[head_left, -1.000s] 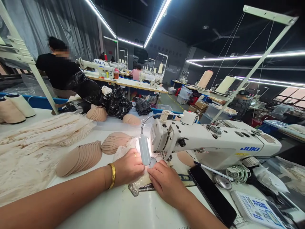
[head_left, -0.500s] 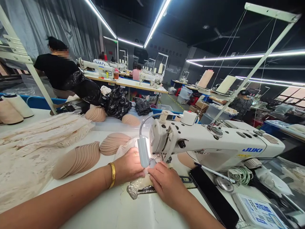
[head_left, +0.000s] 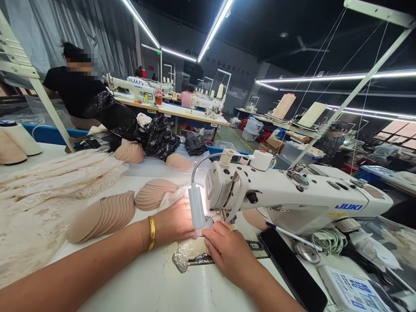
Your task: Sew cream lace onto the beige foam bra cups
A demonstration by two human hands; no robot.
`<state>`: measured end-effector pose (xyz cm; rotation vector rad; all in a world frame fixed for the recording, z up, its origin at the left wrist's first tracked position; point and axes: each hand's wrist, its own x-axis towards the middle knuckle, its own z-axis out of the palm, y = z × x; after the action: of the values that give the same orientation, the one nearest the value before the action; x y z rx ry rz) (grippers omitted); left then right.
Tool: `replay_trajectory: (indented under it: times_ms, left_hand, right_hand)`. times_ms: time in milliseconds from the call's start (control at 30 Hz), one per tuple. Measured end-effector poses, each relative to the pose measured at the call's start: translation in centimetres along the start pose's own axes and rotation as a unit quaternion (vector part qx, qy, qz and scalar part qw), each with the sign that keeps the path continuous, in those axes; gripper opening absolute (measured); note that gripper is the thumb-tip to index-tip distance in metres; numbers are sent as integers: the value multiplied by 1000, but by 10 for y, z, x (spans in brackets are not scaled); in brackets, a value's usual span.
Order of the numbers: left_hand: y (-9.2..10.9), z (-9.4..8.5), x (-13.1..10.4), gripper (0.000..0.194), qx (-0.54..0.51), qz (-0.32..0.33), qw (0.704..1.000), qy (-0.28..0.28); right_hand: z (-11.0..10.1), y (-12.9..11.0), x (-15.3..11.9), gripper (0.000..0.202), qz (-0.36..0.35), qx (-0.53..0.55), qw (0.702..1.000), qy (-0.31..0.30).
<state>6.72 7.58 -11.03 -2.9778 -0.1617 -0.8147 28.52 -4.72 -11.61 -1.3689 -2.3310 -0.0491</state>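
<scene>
A white JUKI sewing machine [head_left: 302, 195] stands before me. Its needle area is lit by a small grey lamp [head_left: 196, 208] on a bent metal neck. Left of the needle, my left hand [head_left: 173, 221], with a gold bangle on the wrist, rests closed on pale lace fabric [head_left: 167, 199]; the lamp covers part of its fingers. My right hand [head_left: 229, 247] is closed at the front of the needle plate, thumb and fingers together on the work's edge. Most of the piece under the needle is hidden by hands and lamp.
Fanned stacks of beige cups [head_left: 102, 216] and a heap of cream lace [head_left: 29, 212] lie to the left. A black phone [head_left: 292, 268], a coiled cable [head_left: 329, 240] and a white box [head_left: 351, 286] lie right. A co-worker in black [head_left: 78, 91] sits beyond.
The view has shifted slightly. Both hands keep nearly the same place at the needle, and the fabric shows no clear movement.
</scene>
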Motion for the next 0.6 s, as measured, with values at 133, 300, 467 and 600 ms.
replay_trajectory:
  times_ms: [133, 300, 467, 600]
  left_hand:
    - [9, -6, -1, 10, 38, -12, 999, -3]
    - [23, -15, -4, 9, 10, -14, 999, -28]
    - [33, -20, -5, 17, -25, -41, 998, -48]
    - [36, -19, -5, 17, -45, -38, 998, -25]
  right_hand:
    - [-3, -1, 0, 19, 4, 1, 1000, -17]
    - [-9, 2, -1, 19, 13, -1, 999, -33]
    - [-12, 1, 0, 24, 14, 21, 999, -28]
    - [-11, 0, 0, 25, 3, 23, 999, -43]
